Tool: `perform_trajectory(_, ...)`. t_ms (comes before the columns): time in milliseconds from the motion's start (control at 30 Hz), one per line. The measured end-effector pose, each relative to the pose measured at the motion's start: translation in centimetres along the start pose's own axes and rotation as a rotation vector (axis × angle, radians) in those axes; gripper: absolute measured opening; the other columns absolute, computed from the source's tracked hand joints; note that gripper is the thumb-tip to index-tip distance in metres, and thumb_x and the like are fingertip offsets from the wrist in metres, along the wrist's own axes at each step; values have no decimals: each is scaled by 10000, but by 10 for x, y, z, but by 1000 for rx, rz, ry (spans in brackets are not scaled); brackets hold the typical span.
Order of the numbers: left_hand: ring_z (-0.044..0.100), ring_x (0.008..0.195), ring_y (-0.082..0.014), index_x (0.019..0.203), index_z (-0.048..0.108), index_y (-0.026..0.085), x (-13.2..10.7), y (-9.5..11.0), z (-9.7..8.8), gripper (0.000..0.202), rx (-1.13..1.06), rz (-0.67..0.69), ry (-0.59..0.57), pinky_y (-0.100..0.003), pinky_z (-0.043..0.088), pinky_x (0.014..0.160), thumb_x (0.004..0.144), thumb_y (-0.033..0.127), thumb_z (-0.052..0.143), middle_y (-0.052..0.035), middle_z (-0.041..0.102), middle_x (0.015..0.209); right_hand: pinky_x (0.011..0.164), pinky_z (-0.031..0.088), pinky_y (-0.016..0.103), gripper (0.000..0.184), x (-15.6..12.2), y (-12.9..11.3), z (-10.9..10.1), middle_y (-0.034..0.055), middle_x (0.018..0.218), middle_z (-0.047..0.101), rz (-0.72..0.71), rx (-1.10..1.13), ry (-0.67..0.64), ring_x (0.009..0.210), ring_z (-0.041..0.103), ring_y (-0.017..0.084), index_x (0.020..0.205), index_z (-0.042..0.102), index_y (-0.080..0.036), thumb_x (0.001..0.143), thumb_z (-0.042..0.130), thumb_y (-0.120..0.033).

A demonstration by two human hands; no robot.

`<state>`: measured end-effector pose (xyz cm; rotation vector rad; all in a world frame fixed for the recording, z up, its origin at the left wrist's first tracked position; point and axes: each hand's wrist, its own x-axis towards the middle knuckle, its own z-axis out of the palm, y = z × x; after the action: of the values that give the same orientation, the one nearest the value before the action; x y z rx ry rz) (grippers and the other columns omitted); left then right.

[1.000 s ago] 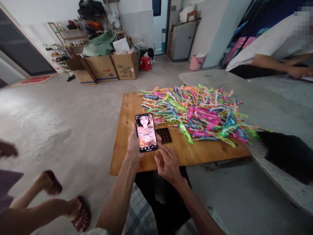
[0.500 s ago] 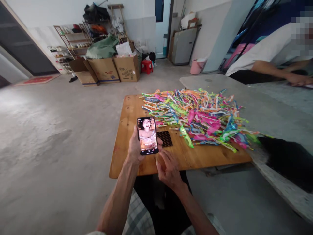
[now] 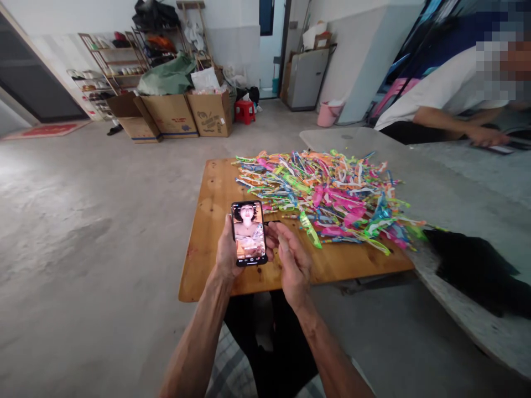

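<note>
My left hand (image 3: 227,251) is wrapped round a smartphone (image 3: 249,235), held upright above the wooden table (image 3: 207,232). A person in close-up fills its lit screen. Just right of the phone is my right hand (image 3: 295,268), its fingers loosely bent and its thumb raised, with nothing visible in it. Behind my right hand a dark flat piece on the table is almost wholly covered. A heap of thin, brightly coloured plastic items (image 3: 332,193) in pink, green, orange and blue spreads over the table beyond my hands. One green piece (image 3: 310,229) lies at its near edge.
At right, a grey table (image 3: 452,182) adjoins mine and bears a black sheet-like thing (image 3: 473,268). A co-worker in a white shirt (image 3: 448,83) sits behind it. Cardboard boxes (image 3: 172,116), a red stool (image 3: 245,111) and a pink bucket (image 3: 329,113) stand farther back.
My right hand has risen from below the phone's lower corner to its right side, covering most of the dark piece. The screen picture differs slightly. My view has shifted a little to the right.
</note>
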<state>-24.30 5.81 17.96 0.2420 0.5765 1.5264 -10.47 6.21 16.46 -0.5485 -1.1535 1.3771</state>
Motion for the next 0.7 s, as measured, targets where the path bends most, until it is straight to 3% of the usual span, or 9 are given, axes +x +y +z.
perform_trajectory(100, 738, 760, -278, 1147, 683, 70, -1, -4, 2, 672, 3, 43, 61, -437, 616, 753, 1026, 577, 259, -176, 748, 941, 1025, 572, 457, 342, 5, 3, 6, 83, 1358, 650, 6, 66, 5, 1240, 636, 259, 1321, 623, -259, 994, 573, -347)
perform_trajectory(300, 739, 842, -283, 1228, 662, 82, -2, -9, 7, 629, 24, 67, 66, -423, 609, 798, 1017, 574, 332, -164, 752, 955, 1032, 559, 493, 373, 6, 6, 7, 115, 1403, 612, 9, 54, 9, 1255, 623, 278, 1345, 600, -228, 998, 562, -360)
perform_trajectory(467, 741, 845, -266, 1225, 657, 72, -4, -11, 10, 712, 94, 19, 125, -394, 610, 781, 1019, 608, 235, -182, 748, 1014, 1062, 525, 541, 420, 7, 7, 6, 137, 1417, 595, -21, 27, 40, 1277, 604, 296, 1361, 573, -202, 993, 555, -405)
perform_trajectory(700, 731, 970, -273, 1284, 636, 75, -11, -14, 14, 653, 83, -87, 32, -400, 592, 869, 1026, 569, 295, -198, 716, 1171, 1008, 559, 531, 428, 4, 13, 1, 140, 1365, 632, -49, -54, 147, 1207, 647, 297, 1341, 590, -191, 995, 531, -437)
